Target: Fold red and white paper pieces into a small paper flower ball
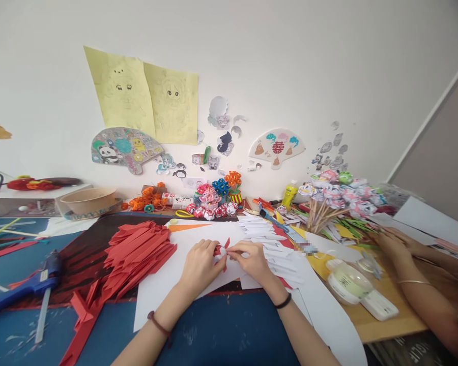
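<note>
1. One scuffed blue tabletop (209, 325) made up the largest surface in front of the person.
2. White paper sheeting (148, 300) lay across its middle, with a heap of folded red paper strips (139, 254) to the left and narrow white paper strips (280, 251) fanned out to the right.
3. Two bare hands met over that sheeting. The left hand (202, 262) curled around the near-left side of the work, its thumb and bent fingers closed on it; the right hand (254, 259) reached in from the other side, thumb and forefinger pinching at its right edge. Exactly which fold the right fingertips gripped was too small to tell.
4. Smallest of all was the red-and-white paper piece (223, 250), held up between the two sets of fingertips. Its white part showed just beside the left thumb, a red point stuck up above the fingers, and another red end poked out below; the rest was hidden.
5. As a judgement, it was very light and dry, springy along its creases, unlikely to slip but easily crushed or torn. It seemed best held at the thick folded middle, with only a gentle pinch on the loose points.
</note>
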Demonstrator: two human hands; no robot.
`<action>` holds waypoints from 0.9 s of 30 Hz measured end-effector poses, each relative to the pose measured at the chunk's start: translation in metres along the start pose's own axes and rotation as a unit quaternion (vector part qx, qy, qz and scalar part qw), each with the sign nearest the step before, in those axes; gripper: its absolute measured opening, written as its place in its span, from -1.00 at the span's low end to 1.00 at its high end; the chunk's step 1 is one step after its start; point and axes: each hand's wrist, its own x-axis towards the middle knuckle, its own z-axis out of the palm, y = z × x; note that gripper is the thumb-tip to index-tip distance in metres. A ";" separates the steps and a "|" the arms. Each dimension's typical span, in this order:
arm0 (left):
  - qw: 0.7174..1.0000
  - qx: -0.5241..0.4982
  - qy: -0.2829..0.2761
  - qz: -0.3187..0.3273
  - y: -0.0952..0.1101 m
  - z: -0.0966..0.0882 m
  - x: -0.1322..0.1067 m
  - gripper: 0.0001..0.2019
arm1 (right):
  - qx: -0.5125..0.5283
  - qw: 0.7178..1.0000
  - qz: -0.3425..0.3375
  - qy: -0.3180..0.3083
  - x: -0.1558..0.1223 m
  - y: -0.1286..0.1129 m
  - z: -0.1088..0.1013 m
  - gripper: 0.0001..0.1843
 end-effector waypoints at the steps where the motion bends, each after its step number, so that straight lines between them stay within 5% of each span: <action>1: 1.000 0.006 -0.002 -0.001 0.000 0.000 0.000 -0.85 | 0.001 1.000 0.000 -0.001 0.000 0.000 0.001 -0.89; 20: 1.000 0.002 -0.020 -0.023 0.001 -0.002 0.003 -0.92 | 0.022 0.999 0.036 -0.005 0.001 -0.005 -0.002 -0.88; 24: 0.999 -0.019 -0.042 -0.020 -0.004 -0.003 0.003 -0.81 | 0.041 0.995 0.094 0.004 0.000 0.002 -0.001 -0.87; 27: 1.000 -0.024 -0.006 0.005 -0.010 -0.007 0.002 -0.66 | 0.064 0.981 0.183 0.010 0.000 0.012 0.000 -0.81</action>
